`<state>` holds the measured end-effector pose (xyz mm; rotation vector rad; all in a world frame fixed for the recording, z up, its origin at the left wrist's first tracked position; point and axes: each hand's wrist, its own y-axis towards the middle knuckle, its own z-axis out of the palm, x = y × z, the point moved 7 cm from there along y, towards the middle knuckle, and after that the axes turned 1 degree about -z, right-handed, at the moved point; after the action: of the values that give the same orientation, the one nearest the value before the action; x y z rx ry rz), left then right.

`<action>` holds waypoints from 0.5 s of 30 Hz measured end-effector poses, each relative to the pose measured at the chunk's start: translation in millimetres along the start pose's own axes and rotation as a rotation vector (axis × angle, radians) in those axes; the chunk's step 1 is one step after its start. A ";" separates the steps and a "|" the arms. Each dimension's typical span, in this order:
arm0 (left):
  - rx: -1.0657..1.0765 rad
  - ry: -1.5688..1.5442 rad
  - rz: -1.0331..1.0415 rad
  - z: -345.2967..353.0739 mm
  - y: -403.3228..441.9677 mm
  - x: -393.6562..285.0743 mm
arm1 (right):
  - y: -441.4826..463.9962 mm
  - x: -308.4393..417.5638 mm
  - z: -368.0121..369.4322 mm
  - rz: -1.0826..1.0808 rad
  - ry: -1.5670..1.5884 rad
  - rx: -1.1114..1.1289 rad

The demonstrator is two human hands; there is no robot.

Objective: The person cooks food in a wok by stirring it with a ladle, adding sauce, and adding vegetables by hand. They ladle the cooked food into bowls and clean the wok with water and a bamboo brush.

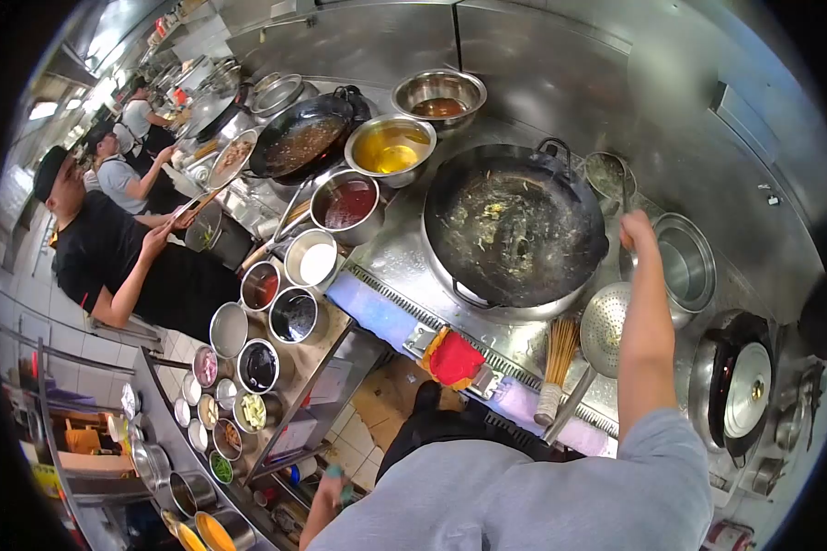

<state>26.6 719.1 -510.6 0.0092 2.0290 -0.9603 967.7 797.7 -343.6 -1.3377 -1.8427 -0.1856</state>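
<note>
A large black wok [515,230] with food residue and a little liquid sits on the steel stove. My right hand [636,230] is closed round the handle of a ladle [628,184], to the right of the wok. The ladle's head is over a small round pot [606,173] at the wok's upper right. Low in the view, my left hand [329,487] is closed on a greenish object [338,479], too small to identify, beside the shelves left of my body.
A perforated strainer [605,331], a bamboo brush [560,354] and a red cloth [453,358] lie along the stove's near side. A steel pot [680,262] stands right. Bowls of oil [390,149] and sauces stand left. Several people [110,239] work at the far left.
</note>
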 end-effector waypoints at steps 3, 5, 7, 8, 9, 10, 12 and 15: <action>0.095 -0.158 -0.006 0.6 -25.8 64.6 | -104.2 -33.4 -57.9 -0.102 0.114 -0.157; 0.219 -0.220 -0.003 -3.2 42.5 21.6 | -131.1 -82.5 -84.2 -0.449 -0.181 -0.559; 0.300 -0.303 -0.022 13.6 101.9 -19.7 | -184.2 -101.0 -82.5 -0.108 -0.314 -0.660; 0.317 -0.354 -0.042 24.3 118.0 -43.8 | -193.9 -111.4 -81.6 -0.074 -0.320 -0.688; 0.323 -0.408 -0.065 32.0 129.2 -65.3 | -202.1 -122.4 -77.3 -0.008 -0.363 -0.768; 0.317 -0.468 -0.088 36.9 135.9 -84.7 | -210.5 -130.4 -74.8 0.050 -0.404 -0.839; 0.285 -0.602 -0.135 37.6 141.0 -107.0 | -195.5 -166.3 -93.8 0.088 0.540 -0.491; 0.236 -0.814 -0.100 25.3 133.8 -197.2 | -192.2 -134.9 -108.8 0.046 1.916 0.145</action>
<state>212.9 861.9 -462.6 -0.3097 1.1735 -1.0411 875.2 559.5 -302.2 -0.4877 -0.1564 -0.8860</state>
